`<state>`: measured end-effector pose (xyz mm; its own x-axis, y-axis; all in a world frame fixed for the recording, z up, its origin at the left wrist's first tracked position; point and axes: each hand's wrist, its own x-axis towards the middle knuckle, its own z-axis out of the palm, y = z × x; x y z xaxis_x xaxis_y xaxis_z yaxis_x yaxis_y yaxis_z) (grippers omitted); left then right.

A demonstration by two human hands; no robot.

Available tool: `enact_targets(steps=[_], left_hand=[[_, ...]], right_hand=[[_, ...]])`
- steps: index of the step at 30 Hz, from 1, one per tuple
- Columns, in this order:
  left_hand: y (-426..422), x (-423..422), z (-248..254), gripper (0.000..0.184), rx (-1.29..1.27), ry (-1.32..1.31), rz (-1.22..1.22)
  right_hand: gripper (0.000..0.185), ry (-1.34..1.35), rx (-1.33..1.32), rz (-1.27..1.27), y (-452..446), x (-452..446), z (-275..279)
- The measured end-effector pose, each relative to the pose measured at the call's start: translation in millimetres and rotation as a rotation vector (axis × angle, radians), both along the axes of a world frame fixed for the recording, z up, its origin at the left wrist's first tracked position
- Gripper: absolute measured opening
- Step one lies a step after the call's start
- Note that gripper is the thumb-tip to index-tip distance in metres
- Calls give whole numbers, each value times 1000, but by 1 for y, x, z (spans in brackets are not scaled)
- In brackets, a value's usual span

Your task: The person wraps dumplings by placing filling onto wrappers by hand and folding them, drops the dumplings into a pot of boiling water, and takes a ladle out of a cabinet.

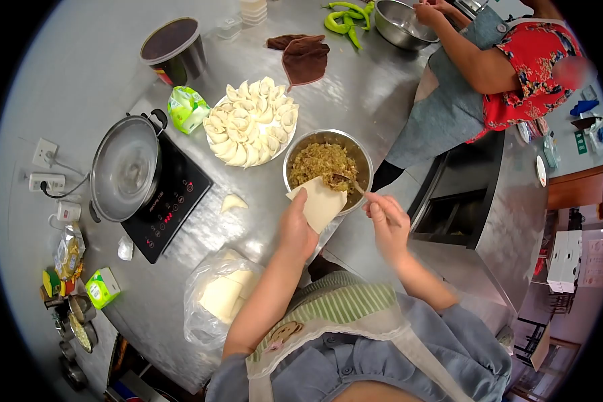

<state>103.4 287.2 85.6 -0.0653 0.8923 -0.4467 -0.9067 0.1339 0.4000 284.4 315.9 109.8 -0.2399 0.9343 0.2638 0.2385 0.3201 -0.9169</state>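
Observation:
A pale, flat dumpling wrapper lies across my left hand, thumb on its edge, over the near rim of a steel bowl. Chopped brownish-yellow filling fills the bowl. My right hand grips the handle of a spoon, whose head is at the filling beside the wrapper. To the left of the bowl, a plate is heaped with folded dumplings. One single dumpling rests on the metal table. Nearer me, a clear plastic bag contains stacked wrappers.
A lidded pan stands on a black induction cooker at left. Behind are a dark tub, a green packet, brown cloths and green peppers. Another person in a red floral top works over a metal bowl.

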Motion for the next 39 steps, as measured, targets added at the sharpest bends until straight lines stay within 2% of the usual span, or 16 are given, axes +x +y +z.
enact_targets(steps=[1,3,5,6,9,10,16,17,19,20,22,25,39], left_hand=[[3,1,2,46,14,-4,7],[7,5,-3,46,51,-48,14],[11,10,0,45,88,-93,19],[12,13,4,44,63,-86,42],[17,11,9,44,13,-114,68],[17,10,9,44,-9,-146,75],[18,-1,-14,43,-62,-252,183],[18,-6,-15,43,-64,-252,182],[15,-15,-15,44,-83,-164,256],[12,-22,-13,46,-131,-117,295],[2,-34,-19,46,-87,-109,296],[-13,-45,-26,47,-55,-121,322],[-51,-47,-46,47,-160,-84,283]], right_hand=[[19,-132,146,-14,-3,-1,0],[20,-165,240,-4,-9,-2,-7],[24,-354,488,28,-14,-5,-11],[36,-412,553,56,-17,-5,-15],[46,-526,681,176,-24,-2,-33],[52,-551,748,129,-23,-5,-38],[51,-553,832,223,-13,3,-43],[51,-553,831,222,-10,8,-46],[42,-492,617,280,-7,17,-52],[42,-495,607,272,-7,12,-42],[30,-373,429,61,-3,3,-21],[23,-398,265,119,4,4,-28],[19,-400,214,247,6,-22,-43]])
